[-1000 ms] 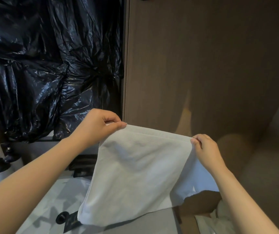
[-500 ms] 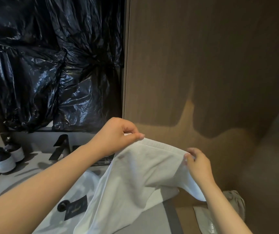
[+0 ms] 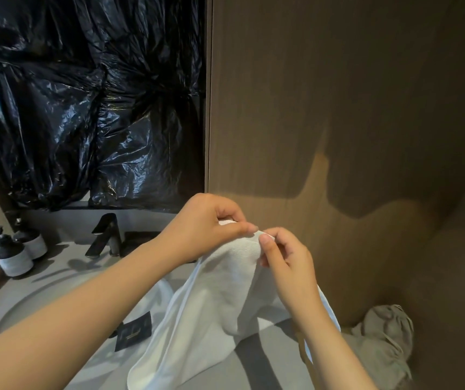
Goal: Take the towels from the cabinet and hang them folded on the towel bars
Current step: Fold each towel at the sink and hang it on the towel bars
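Towel (image 3: 225, 299) hangs mid-frame — left hand (image 3: 206, 223) and right hand (image 3: 284, 260) fingers pinch its top corners together above the bench (image 3: 268, 361).

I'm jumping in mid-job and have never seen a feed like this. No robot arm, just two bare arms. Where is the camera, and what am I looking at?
There is no machine: a person works bare-handed, and the one camera sits on their head, looking forward and down. The arm from the left ends in the left hand, the other in the right hand. Both pinch the top edge of a white towel, fingertips almost meeting, so the cloth hangs doubled below them. Under it is a grey counter with a black faucet, two pump bottles and a small black card. Black plastic sheeting covers the wall behind; a wooden panel stands to the right. No towel bar is in view.
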Tool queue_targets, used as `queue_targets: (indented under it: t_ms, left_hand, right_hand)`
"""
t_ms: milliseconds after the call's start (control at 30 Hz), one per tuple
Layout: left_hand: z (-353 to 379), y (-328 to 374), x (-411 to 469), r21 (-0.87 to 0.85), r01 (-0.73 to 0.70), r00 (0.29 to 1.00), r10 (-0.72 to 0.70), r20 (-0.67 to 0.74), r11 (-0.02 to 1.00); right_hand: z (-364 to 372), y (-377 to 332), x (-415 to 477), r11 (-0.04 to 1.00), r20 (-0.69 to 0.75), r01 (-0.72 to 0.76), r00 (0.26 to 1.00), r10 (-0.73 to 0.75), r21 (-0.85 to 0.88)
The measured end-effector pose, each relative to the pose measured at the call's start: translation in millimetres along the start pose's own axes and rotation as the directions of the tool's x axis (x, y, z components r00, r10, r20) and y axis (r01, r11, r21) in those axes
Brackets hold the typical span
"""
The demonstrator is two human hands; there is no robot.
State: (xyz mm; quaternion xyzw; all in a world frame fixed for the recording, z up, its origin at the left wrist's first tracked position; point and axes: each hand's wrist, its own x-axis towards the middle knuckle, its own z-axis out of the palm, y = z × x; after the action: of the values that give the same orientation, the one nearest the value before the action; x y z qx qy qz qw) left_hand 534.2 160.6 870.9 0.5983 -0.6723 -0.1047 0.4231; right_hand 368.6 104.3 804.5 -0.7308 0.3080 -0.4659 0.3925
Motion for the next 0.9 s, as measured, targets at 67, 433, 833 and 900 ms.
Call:
queue_targets:
  t_ms: [67,433,833,900]
  left_hand:
    - [-3.7,-2.9,-6.2,-0.032,0.044,0.999,-0.044,0.002,0.999]
    - [7.6,-20.5,-56.1,-0.338,0.199,0.943,-0.274,-0.191,0.920]
    - [31.1,-7.6,-50.7,-0.345,0.140,0.934,-0.240,-0.266,0.928]
    - [32.3,-7.5,-52.3,-0.294,0.122,0.940,-0.205,-0.273,0.948]
  right_hand:
    - [1.4,1.7,-0.2,1.000,-0.029,-0.010,1.000,0.009,-0.029]
    - [-2.2,-2.1,0.0,0.998,-0.024,-0.056,0.998,0.055,-0.030]
    - [4.8,-30.0,5.5,0.995,0.068,0.087,0.994,-0.089,0.041]
    - [5.0,-29.5,5.4,0.996,0.034,0.092,0.995,-0.093,0.020]
